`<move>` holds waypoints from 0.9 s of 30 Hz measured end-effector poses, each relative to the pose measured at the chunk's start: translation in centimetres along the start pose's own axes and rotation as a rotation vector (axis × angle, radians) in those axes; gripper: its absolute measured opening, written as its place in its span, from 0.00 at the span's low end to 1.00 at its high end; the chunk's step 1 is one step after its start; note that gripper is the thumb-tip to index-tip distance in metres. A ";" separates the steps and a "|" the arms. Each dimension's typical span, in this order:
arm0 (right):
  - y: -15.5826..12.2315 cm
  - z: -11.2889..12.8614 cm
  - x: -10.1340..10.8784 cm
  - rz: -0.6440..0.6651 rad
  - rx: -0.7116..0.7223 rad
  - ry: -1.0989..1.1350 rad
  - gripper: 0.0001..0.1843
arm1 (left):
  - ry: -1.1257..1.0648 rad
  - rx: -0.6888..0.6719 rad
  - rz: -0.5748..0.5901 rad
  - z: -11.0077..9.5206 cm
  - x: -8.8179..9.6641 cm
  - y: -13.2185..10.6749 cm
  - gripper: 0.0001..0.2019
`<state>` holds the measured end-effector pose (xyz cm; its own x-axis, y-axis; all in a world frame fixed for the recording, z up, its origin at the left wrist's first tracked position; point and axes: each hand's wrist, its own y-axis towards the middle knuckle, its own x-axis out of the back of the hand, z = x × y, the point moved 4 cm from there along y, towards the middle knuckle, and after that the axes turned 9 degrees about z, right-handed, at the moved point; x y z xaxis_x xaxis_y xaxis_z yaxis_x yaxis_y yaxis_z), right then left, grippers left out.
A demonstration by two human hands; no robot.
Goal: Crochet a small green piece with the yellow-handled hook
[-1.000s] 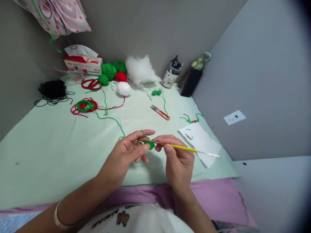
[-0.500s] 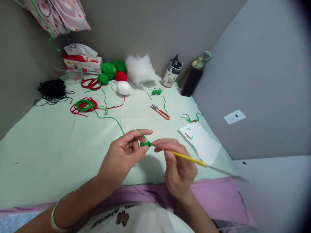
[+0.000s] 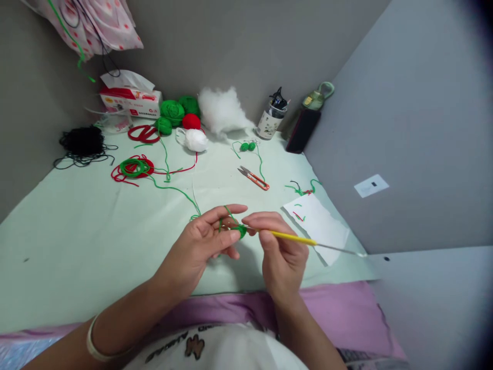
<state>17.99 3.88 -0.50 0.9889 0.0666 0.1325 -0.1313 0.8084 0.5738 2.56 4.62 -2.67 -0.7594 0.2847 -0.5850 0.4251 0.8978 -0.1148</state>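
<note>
My left hand (image 3: 204, 246) pinches a small green crochet piece (image 3: 241, 231) between thumb and fingers, with green yarn (image 3: 181, 191) looped over the index finger and trailing away across the table. My right hand (image 3: 279, 252) grips a yellow-handled crochet hook (image 3: 296, 238), its tip at the green piece and its metal end pointing right. Both hands hover just above the pale green table (image 3: 77, 241) near its front edge.
Orange snips (image 3: 254, 178) lie beyond the hands. A white paper (image 3: 318, 226) with yarn scraps sits right. Further back are green, red and white yarn balls (image 3: 181, 117), white stuffing (image 3: 223, 109), a tissue box (image 3: 131, 100), black yarn (image 3: 82, 141), a cup (image 3: 271, 121) and grey walls.
The right hand pulled the hook down and to the right, then brought it back up toward the green piece. The left hand stayed nearly in place, holding the piece.
</note>
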 end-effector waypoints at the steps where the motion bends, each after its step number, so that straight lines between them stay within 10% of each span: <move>1: 0.0 0.0 -0.1 0.010 0.002 -0.026 0.11 | 0.028 0.003 0.007 0.2 -0.1 -0.1 0.15; 10: -1.6 0.7 -0.5 0.074 0.173 -0.512 0.22 | -0.149 0.059 -0.035 0.5 -0.4 0.1 0.17; 17: -0.1 -1.1 0.6 -0.077 -0.122 0.152 0.09 | -0.124 0.010 -0.016 -0.1 0.2 0.1 0.14; 27: -0.1 -1.8 0.5 -0.044 -0.254 0.297 0.11 | 0.150 -0.003 -0.012 0.1 0.4 -0.5 0.12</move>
<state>18.59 4.88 -1.91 0.9751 0.1647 -0.1487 -0.1039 0.9309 0.3501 2.08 4.27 -2.94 -0.8296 0.3208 -0.4571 0.4142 0.9024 -0.1184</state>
